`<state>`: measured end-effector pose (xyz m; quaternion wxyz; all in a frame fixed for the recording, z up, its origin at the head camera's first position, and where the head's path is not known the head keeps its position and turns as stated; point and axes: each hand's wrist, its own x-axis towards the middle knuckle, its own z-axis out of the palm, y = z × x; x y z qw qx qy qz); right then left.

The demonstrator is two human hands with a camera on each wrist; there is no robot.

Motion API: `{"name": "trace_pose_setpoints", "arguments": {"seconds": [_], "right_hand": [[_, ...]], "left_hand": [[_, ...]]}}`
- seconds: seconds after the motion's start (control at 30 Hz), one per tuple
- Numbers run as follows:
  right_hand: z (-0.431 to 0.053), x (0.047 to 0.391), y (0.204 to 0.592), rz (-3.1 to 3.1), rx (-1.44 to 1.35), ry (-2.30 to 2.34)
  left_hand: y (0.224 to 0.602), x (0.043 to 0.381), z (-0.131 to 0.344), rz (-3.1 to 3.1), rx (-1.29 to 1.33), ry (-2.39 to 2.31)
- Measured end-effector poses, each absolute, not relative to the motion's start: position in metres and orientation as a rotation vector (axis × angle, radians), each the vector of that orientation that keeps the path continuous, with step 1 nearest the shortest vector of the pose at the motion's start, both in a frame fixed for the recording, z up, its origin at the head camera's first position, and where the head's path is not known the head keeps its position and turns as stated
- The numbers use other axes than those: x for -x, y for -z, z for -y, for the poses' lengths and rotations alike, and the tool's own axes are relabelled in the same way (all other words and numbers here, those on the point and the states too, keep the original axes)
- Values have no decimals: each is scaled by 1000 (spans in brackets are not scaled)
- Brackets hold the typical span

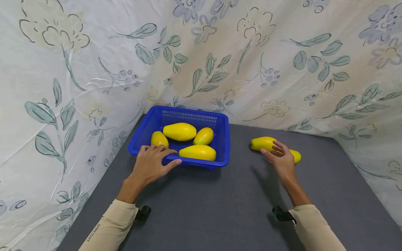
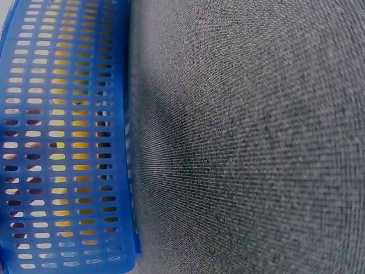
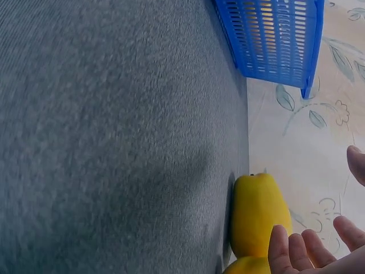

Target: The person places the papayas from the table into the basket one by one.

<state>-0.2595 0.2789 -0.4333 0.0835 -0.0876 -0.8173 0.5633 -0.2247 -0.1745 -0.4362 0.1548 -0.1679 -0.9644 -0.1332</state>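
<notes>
A blue plastic basket [image 1: 224,139] sits at the back left of the grey table. Several yellow papayas lie in it, one papaya [image 1: 198,152] along the near wall and a large papaya [image 1: 179,131] behind. My left hand [image 1: 150,164] holds the basket's near rim, fingers hooked over to the inside, thumb spread along the front. Finger patches show through the slotted wall in the left wrist view. My right hand [image 1: 281,160] hovers over two papayas on the table, fingers apart and loosely bent. The left papaya [image 3: 256,214] lies just beyond the fingertips; the right papaya [image 1: 296,156] is partly hidden.
A floral cloth [image 1: 260,69] hangs behind and along the sides of the grey table [image 1: 213,209]. The basket stands close to the table's back edge. Dark straps with small devices [image 1: 282,213] sit at both wrists.
</notes>
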Motion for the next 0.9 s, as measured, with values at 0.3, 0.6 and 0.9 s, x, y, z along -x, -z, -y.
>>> {"name": "trace_pose_setpoints", "arguments": {"seconds": [0.3,0.6,0.9], "right_hand": [[-291,253,429,2393,317,-1639],[-307,249,427,2373,422,-1596],[-324,247,433,2387,493,-1513]], "left_hand": [[437,225,175,2764,489,379],[436,225,175,2776,477,379],[436,224,175,2770,475,383]]}}
